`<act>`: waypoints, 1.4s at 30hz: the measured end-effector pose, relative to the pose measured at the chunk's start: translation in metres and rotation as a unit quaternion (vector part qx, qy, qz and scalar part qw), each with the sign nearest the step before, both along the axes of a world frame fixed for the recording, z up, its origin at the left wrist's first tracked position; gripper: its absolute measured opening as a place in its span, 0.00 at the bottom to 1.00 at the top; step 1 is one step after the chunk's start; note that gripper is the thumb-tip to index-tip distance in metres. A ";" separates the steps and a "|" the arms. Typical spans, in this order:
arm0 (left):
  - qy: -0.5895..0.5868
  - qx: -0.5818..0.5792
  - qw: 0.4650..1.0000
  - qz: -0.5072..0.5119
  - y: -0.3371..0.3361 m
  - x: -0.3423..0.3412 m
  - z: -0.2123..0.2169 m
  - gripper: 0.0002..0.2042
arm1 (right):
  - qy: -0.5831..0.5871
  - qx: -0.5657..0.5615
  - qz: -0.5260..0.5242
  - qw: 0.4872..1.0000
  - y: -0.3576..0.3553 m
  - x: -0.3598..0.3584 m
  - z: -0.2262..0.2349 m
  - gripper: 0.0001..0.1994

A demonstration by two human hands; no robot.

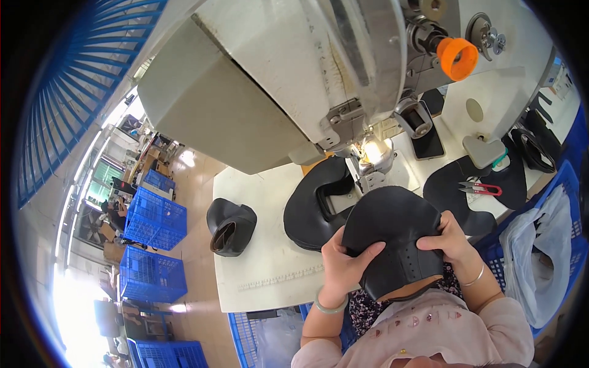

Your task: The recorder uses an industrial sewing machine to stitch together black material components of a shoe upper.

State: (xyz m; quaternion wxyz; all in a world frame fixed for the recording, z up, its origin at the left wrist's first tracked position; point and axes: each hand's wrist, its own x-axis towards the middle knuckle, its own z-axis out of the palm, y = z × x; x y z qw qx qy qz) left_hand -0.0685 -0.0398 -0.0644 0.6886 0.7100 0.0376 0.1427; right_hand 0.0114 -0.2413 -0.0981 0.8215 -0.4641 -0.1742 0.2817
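Note:
I hold a black leather shoe upper (392,218) in front of me with both hands, below the lit needle area of the sewing machine (288,73). A row of small punched holes runs along it between my thumbs. My left hand (343,262) grips its left edge, thumb on top and fingers partly hidden behind. On the opposite edge my right hand (451,240) pinches it the same way. Just left of the needle area lies a curved pile of black leather pieces (304,214). A folded black leather piece (232,226) sits alone farther left on the white table (264,264).
Red-handled thread snips (481,188) rest on flat black pieces (451,184) to the right. A dark phone (428,144) lies beside the machine. Blue crates (156,214) stand on the floor at left; another basket (577,214) with plastic wrapping stands at right. A blue fan guard (86,80) hangs upper left.

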 end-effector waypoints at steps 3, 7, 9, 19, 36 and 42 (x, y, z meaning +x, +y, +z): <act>-0.049 0.029 0.997 0.050 0.001 -0.004 -0.006 0.20 | 0.035 0.027 0.006 0.999 0.010 -0.001 -0.003 0.12; -0.131 0.135 0.963 0.194 0.014 -0.009 -0.017 0.20 | 0.050 0.031 0.008 0.998 0.023 -0.003 -0.009 0.12; -0.217 0.351 0.869 0.272 0.021 -0.034 -0.027 0.23 | 0.050 0.000 -0.015 0.999 0.025 -0.005 -0.007 0.12; -0.238 0.625 0.734 0.116 0.058 -0.085 -0.038 0.09 | -0.024 0.105 0.091 0.990 0.071 -0.021 0.009 0.30; 0.261 0.596 0.684 0.331 0.209 -0.050 0.007 0.30 | -0.257 -0.239 -0.052 0.935 -0.035 0.000 -0.001 0.10; 0.216 0.616 0.655 0.380 0.232 -0.068 -0.007 0.24 | -0.374 -0.428 -0.367 0.736 -0.100 0.037 0.016 0.04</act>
